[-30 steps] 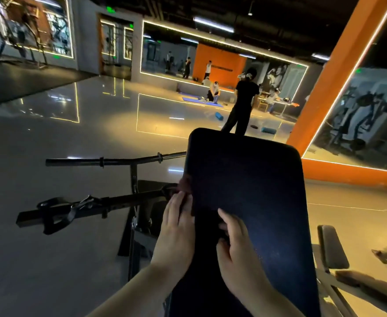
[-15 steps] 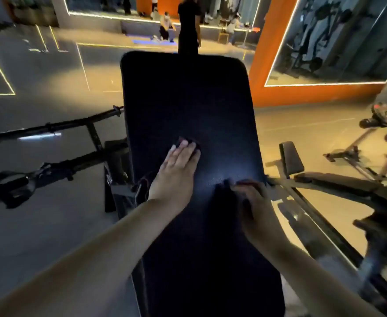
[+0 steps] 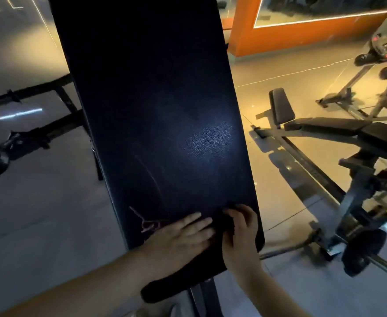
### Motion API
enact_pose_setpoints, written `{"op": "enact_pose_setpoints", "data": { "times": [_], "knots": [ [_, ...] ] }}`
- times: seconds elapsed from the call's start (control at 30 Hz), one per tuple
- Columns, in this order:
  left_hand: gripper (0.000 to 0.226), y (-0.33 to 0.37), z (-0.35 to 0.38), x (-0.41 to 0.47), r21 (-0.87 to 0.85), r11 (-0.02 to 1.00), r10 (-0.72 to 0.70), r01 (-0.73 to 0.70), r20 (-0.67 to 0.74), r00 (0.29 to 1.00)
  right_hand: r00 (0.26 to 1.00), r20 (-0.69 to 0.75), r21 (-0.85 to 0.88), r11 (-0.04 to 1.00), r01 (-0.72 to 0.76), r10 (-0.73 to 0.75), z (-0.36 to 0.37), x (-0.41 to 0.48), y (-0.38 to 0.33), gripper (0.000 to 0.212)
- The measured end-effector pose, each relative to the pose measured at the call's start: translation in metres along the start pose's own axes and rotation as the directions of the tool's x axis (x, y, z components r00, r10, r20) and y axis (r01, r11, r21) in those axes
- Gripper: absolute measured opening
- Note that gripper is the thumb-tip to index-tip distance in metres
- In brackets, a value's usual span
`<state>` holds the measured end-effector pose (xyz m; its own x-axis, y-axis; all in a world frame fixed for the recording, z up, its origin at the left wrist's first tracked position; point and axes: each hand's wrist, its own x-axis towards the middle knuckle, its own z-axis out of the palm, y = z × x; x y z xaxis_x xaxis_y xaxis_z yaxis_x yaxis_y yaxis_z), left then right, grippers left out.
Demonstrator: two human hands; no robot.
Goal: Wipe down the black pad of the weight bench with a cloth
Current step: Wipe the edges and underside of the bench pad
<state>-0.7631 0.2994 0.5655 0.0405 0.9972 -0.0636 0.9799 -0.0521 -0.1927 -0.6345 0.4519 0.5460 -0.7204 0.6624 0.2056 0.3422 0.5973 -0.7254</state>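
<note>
Low on the black pad (image 3: 153, 110), left hand (image 3: 178, 239) lies flat; right hand (image 3: 240, 234) clutches cloth (image 3: 222, 225).

On near end of pad (image 3: 146, 99): left hand (image 3: 181, 239) just left of right hand (image 3: 240, 234), cloth (image 3: 223, 225) between and beneath them. Left of pad, bars (image 3: 28, 94) above floor. Right of pad, another bench (image 3: 325, 126); behind that, a wall (image 3: 302, 35).
</note>
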Motion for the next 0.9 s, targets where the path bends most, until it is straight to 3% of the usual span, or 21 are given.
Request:
{"op": "enact_pose_setpoints", "data": {
  "times": [0.1,0.2,0.27,0.33,0.4,0.53,0.67,0.77,0.9],
  "knots": [
    [0.07,-0.052,-0.026,0.035,-0.019,0.963,-0.27,0.27,-0.153,0.951,0.992,-0.108,0.087,0.995,-0.055,0.064,-0.001,-0.002,0.004,0.041],
    [0.075,-0.07,-0.048,0.081,-0.138,0.855,-0.518,0.499,-0.241,0.821,0.99,-0.077,0.136,0.985,-0.107,0.118,-0.003,-0.007,0.005,0.054],
    [0.069,-0.054,-0.05,0.091,-0.138,0.896,-0.441,0.422,-0.179,0.879,0.984,-0.029,0.181,0.97,-0.165,0.173,-0.001,-0.007,0.003,0.058],
    [0.063,-0.036,-0.039,0.073,-0.026,0.977,-0.213,0.212,-0.064,0.975,0.987,-0.005,0.189,0.969,-0.156,0.16,0.003,-0.004,-0.005,0.057],
    [0.059,-0.028,-0.031,0.041,0.025,0.982,-0.185,0.185,-0.03,0.982,0.996,0.05,0.164,0.983,-0.085,0.078,0.01,-0.004,-0.026,0.059],
    [0.065,-0.031,-0.029,-0.014,-0.201,0.847,-0.519,0.493,-0.104,0.849,0.972,0.228,0.25,0.968,0.004,-0.063,0.04,-0.008,-0.085,0.062],
    [0.058,-0.062,-0.047,-0.059,-0.421,0.757,-0.591,0.5,-0.115,0.798,0.966,0.207,0.317,0.945,0.085,-0.157,0.082,-0.005,-0.136,0.075],
    [0.054,-0.086,-0.063,-0.086,-0.506,0.689,-0.664,0.519,-0.155,0.731,0.975,0.147,0.191,0.972,0.136,-0.166,0.103,0.007,-0.154,0.077],
    [0.06,-0.102,-0.071,-0.103,-0.588,0.57,-0.776,0.573,-0.157,0.61,0.947,0.095,-0.109,0.942,0.317,-0.307,0.106,0.032,-0.136,0.074]
  ]
}}
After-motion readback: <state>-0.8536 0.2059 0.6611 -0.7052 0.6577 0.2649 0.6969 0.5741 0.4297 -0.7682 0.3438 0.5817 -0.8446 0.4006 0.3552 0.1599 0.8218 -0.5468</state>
